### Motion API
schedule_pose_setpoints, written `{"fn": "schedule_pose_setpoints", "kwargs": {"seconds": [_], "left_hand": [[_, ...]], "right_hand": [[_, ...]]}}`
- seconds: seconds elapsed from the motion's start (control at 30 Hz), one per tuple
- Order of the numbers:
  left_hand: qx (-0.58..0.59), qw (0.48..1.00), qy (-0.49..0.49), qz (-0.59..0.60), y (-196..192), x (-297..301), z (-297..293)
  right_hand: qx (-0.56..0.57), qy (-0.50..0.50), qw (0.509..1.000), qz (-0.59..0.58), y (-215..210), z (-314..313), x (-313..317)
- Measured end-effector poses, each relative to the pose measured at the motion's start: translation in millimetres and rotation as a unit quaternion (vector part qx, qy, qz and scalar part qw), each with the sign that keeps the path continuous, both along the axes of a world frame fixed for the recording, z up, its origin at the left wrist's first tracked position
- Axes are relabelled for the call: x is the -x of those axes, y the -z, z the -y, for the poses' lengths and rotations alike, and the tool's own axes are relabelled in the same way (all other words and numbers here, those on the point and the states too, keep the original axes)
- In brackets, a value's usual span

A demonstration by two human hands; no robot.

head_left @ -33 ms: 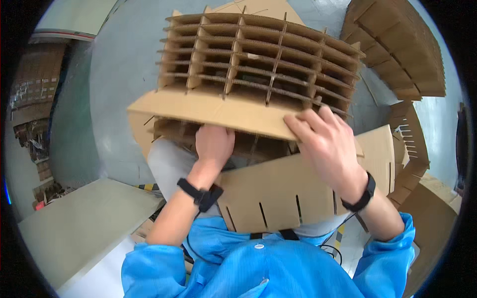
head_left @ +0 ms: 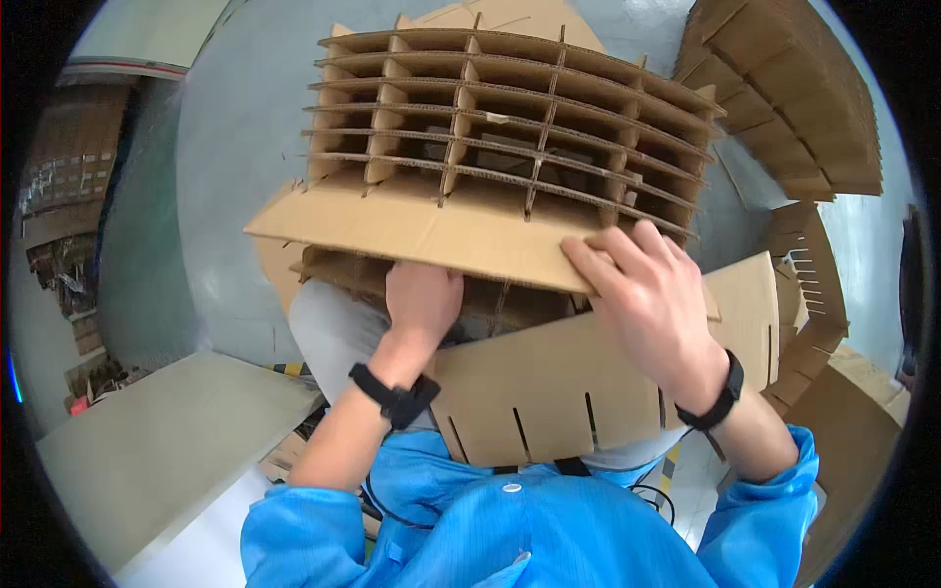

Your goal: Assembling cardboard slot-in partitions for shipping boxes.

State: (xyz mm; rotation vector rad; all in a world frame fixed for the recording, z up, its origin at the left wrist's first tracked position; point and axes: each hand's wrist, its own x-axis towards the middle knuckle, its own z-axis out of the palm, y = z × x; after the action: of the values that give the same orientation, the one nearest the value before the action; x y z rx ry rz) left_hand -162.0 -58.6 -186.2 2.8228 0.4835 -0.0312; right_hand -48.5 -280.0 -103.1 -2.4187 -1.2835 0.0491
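Note:
A cardboard divider grid (head_left: 537, 162) with many cells stands in front of me. Across its near part lies a wide cardboard strip (head_left: 412, 220), tilted toward me. My right hand (head_left: 642, 284) is closed on the strip's right end, the fingers bent over its upper face. My left hand (head_left: 421, 299) reaches beneath the strip's near edge into the cells; its fingers are hidden there, so what they touch does not show. A slotted cardboard sheet (head_left: 559, 392) rests across my lap, its dark slots along the near edge.
Stacked cardboard dividers (head_left: 784, 93) stand at the far right. More slotted cardboard (head_left: 812, 284) lies below them, with a larger cardboard piece (head_left: 853, 431) nearer me. A pale flat panel (head_left: 176, 441) is at the lower left. Shelving (head_left: 74, 206) lines the left edge.
The near side of the grid and the strip have shifted slightly toward me. Both hands keep their places on and under the strip, moving only a little.

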Motion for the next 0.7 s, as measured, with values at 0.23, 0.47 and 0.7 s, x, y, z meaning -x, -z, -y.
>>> {"fn": "schedule_pose_setpoints", "kwargs": {"seconds": [0.23,0.47,0.7], "left_hand": [[0.039,0.98,-0.069,-0.185,-8,-14,-2],[0.05,0.995,-0.075,-0.034,-11,-14,-3],[0.079,0.99,-0.116,-0.008,-14,-8,-2]], "right_hand": [[0.032,0.007,0.997,-0.065,-6,-13,-13],[0.05,0.001,0.996,-0.075,-11,-26,-20],[0.119,0.001,0.979,-0.165,-21,-33,-41]]}}
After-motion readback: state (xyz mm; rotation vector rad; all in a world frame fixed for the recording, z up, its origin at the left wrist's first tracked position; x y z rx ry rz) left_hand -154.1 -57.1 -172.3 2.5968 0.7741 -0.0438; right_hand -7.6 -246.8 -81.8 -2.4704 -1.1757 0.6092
